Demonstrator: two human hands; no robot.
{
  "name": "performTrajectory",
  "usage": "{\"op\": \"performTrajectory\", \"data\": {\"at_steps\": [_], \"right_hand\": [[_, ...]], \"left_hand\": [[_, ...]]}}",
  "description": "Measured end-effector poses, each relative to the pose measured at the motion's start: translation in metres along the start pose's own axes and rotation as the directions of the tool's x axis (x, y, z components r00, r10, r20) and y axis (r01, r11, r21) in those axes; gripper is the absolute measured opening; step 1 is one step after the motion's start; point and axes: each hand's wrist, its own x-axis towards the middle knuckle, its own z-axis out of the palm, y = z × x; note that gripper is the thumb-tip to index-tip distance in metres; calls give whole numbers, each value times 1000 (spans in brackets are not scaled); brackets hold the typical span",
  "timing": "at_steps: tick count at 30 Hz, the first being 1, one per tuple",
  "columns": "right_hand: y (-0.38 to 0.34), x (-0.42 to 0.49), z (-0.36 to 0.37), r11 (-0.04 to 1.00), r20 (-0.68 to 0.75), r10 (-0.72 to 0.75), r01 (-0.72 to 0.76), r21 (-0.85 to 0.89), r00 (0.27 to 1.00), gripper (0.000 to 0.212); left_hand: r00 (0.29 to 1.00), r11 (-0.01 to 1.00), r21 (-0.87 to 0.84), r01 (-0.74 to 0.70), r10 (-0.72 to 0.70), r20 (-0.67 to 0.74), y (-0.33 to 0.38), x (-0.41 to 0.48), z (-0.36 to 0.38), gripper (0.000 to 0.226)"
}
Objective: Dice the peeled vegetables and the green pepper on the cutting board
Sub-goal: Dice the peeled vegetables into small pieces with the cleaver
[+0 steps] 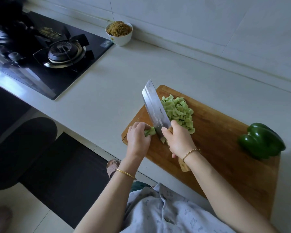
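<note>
Right hand point(179, 140) grips the cleaver point(155, 110) by its wooden handle, fingers wrapped round it. Just left of the blade, the left hand point(138, 137) pinches a peeled vegetable stub point(149, 132) on the cutting board point(217, 140). Diced pieces point(180, 111) lie just beyond the right hand, and the whole green pepper point(260, 142) lies well to its right.

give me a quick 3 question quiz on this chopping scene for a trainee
1. True or false: the green pepper is already diced.
2. Which hand grips the cleaver: A left, B right?
3. Fill in: the left hand pinches the peeled vegetable piece on the ___.
Key: 1 false, it lies whole. 2 B, the right hand. 3 cutting board.
</note>
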Motion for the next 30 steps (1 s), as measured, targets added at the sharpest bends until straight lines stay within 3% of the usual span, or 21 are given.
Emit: {"op": "performTrajectory", "data": {"at_steps": [7,19,25,30], "right_hand": [[2,-11,-4,999,-3,-43,43,-13,999,26],[3,-14,-5,988,34,-74,78,-130,997,24],[-3,-3,-12,975,124,-55,80,-208,991,24],[0,2,-4,986,106,-15,33,-166,994,24]], "left_hand": [[998,974,224,19,-30,46,-2,4,-11,25],[998,981,188,39,-48,42,0,0,-12,19],[996,982,181,58,-69,56,1,2,-11,18],[996,985,163,62,-70,47,0,1,-10,19]]}}
